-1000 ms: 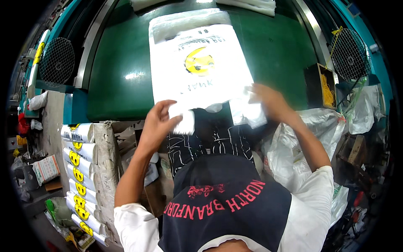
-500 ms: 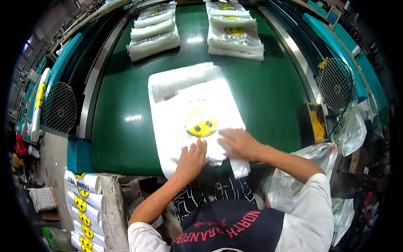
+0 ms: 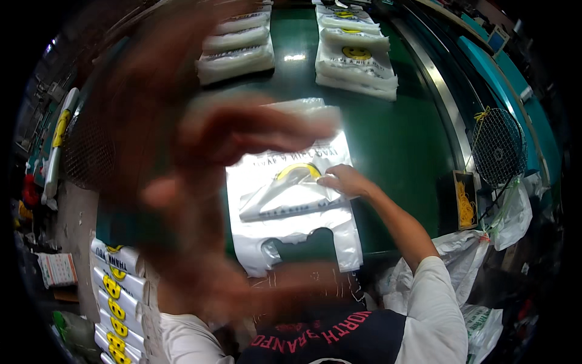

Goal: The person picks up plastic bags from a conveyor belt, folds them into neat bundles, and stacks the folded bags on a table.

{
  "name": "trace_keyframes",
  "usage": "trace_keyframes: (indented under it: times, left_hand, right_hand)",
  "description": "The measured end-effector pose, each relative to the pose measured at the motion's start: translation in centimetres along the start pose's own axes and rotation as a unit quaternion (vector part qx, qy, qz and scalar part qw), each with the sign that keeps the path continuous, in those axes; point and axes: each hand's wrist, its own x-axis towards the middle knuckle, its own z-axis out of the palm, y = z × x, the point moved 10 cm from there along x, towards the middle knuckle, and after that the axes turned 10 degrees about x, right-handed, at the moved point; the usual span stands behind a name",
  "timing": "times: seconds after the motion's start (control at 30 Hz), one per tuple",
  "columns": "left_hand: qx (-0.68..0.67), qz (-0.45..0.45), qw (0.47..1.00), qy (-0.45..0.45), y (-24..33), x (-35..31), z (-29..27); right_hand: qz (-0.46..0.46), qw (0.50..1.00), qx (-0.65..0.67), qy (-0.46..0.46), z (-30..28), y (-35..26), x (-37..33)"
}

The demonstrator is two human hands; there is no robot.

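A stack of white plastic T-shirt bags (image 3: 291, 225) with a yellow smiley print lies on the green table surface in front of me. Its cut-out handle end points toward me and overhangs the near edge. My right hand (image 3: 345, 181) pinches the top bag at the stack's right side, where the film is bunched and folded over the smiley. Large and smeared by motion, my left hand (image 3: 209, 136) is raised close to the camera. Its fingers curve apart with nothing visible between them, and it hides the left side of the stack and table.
Two rows of stacked bags, left (image 3: 236, 57) and right (image 3: 357, 64), stand at the far end. More bags (image 3: 118, 303) hang at lower left. On the right are a wire-mesh guard (image 3: 498, 145), a box of yellow bands (image 3: 464, 200) and a crumpled clear sack (image 3: 424, 261).
My left hand has left the stack and risen toward the camera. My right hand now grips the top bag, whose film is folded over the smiley. The view has shifted slightly.
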Motion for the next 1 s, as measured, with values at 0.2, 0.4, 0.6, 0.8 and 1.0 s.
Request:
trace_keyframes:
  times: [0.2, 0.4, 0.6, 0.8, 1.0]
  left_hand:
    - [0.068, 0.014, 0.996, -0.059, 0.3, -0.2, 1.9]
    - [0.122, 0.03, 0.984, -0.124, -1.3, -0.8, 4.7]
    - [0.192, 0.036, 0.964, -0.18, -3.1, -2.3, 6.5]
    - [0.257, 0.046, 0.936, -0.237, -5.1, -4.2, 8.8]
    - [0.319, 0.056, 0.9, -0.292, -8.0, -6.6, 11.3]
  right_hand:
    - [0.001, 0.996, -0.076, 0.055, 1.6, 2.6, 2.5]
    - [0.056, 0.998, 0.03, -0.004, 3.4, 3.7, 6.9]
    - [0.061, 0.994, 0.083, 0.023, 11.5, 2.8, 1.5]
    - [0.075, 0.992, 0.078, 0.058, 7.3, 2.8, 1.9]
    - [0.037, 0.996, 0.056, 0.061, 1.6, 2.8, 3.7]
